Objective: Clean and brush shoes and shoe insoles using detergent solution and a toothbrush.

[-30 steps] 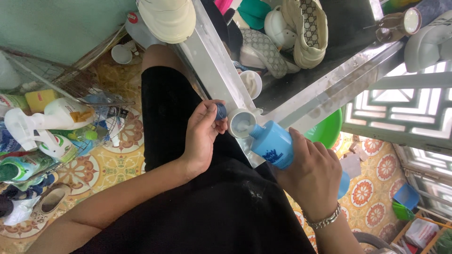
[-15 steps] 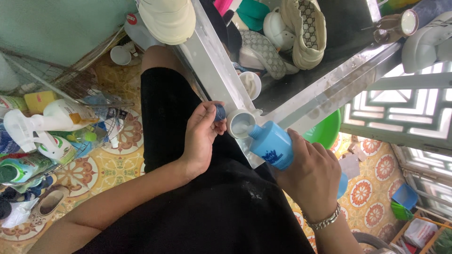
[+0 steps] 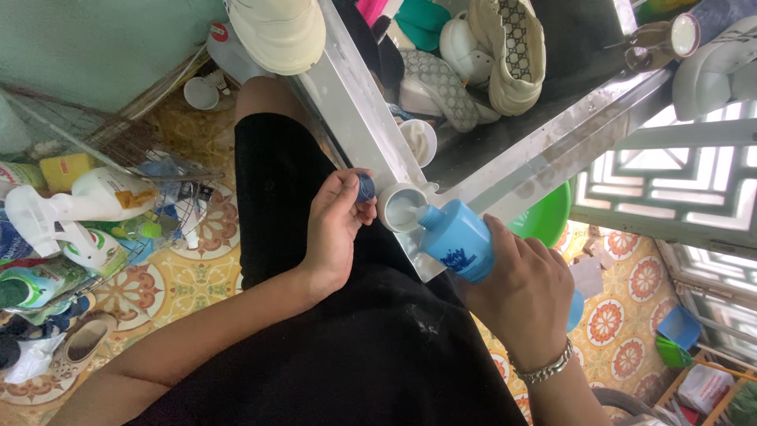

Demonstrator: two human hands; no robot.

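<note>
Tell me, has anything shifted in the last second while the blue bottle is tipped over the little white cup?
Nothing has visibly changed. The right hand still tips the blue bottle with its spout over the small white cup on the metal sink's edge, and the left hand still pinches the small blue cap beside it.

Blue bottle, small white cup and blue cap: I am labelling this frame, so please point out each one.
blue bottle [image 3: 457, 238]: head view, on its tilted body.
small white cup [image 3: 400, 208]: head view, on the white liquid inside.
blue cap [image 3: 365, 188]: head view, on the part showing between the left hand's fingers.
</note>
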